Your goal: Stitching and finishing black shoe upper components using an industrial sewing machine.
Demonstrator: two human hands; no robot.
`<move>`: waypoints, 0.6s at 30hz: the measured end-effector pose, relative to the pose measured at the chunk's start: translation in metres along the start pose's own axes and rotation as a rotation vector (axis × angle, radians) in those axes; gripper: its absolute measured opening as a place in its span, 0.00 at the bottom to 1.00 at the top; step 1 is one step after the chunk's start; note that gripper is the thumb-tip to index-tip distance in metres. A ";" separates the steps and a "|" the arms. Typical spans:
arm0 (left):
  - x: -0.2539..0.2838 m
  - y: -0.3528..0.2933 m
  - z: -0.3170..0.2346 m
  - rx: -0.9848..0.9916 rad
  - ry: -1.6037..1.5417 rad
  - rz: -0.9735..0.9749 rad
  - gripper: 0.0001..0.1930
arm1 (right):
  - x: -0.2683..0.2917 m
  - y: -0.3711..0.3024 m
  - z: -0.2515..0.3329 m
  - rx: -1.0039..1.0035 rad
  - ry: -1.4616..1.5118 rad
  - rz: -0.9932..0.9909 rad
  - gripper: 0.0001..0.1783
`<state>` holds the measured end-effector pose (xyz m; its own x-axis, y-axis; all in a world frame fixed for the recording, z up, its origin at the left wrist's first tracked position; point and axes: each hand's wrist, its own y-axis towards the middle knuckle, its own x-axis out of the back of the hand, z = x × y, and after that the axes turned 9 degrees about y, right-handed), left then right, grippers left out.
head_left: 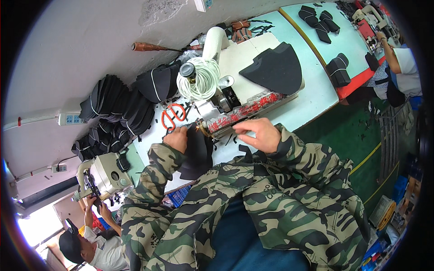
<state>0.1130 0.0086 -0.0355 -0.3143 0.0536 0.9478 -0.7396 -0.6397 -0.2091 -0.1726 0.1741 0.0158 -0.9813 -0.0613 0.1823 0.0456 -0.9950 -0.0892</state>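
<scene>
A white sewing machine (246,97) with a chipped red and grey edge stands on the table before me. A black sheet piece (198,149) lies at its needle end, where a small light glows, and hangs down toward my lap. My left hand (176,139) is closed at the left edge of this piece, its fingertips partly hidden. By the machine's front edge, to the right of the piece, my right hand (261,134) points leftward with thumb and fingers apart, holding nothing visible. Orange-handled scissors (174,116) lie just beyond my left hand.
Bundled black pieces (120,106) are heaped at the left by the wall. A white thread coil (199,79) stands behind the needle end. One curved black piece (275,70) rests on the machine. Co-workers sit at machines at lower left (101,246) and upper right (404,67).
</scene>
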 end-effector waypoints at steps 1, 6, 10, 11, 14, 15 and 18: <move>0.005 0.003 0.011 -0.097 -0.346 0.174 0.12 | -0.001 0.000 -0.001 0.001 0.002 0.004 0.14; 0.085 0.037 -0.011 -0.380 -1.109 0.683 0.08 | -0.020 0.007 -0.019 0.119 0.268 0.176 0.16; 0.070 0.069 -0.010 -0.246 -1.014 0.409 0.07 | -0.046 0.019 -0.019 -0.304 0.732 0.064 0.21; 0.062 0.074 -0.003 -0.218 -1.018 0.414 0.08 | -0.053 0.023 -0.017 -0.312 0.804 0.030 0.22; 0.071 0.083 -0.004 -0.170 -0.913 0.360 0.10 | -0.059 0.034 -0.019 -0.323 0.903 0.005 0.24; 0.075 0.084 -0.002 -0.118 -0.891 0.378 0.10 | -0.058 0.034 -0.015 -0.322 0.905 0.008 0.24; 0.084 0.086 -0.015 -0.130 -0.729 0.177 0.11 | -0.056 0.031 -0.009 -0.322 0.984 -0.065 0.23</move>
<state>0.0137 -0.0304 0.0222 0.0045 -0.5899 0.8074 -0.7929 -0.4941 -0.3566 -0.1182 0.1473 -0.0062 -0.7054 0.2270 -0.6715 0.0772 -0.9171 -0.3912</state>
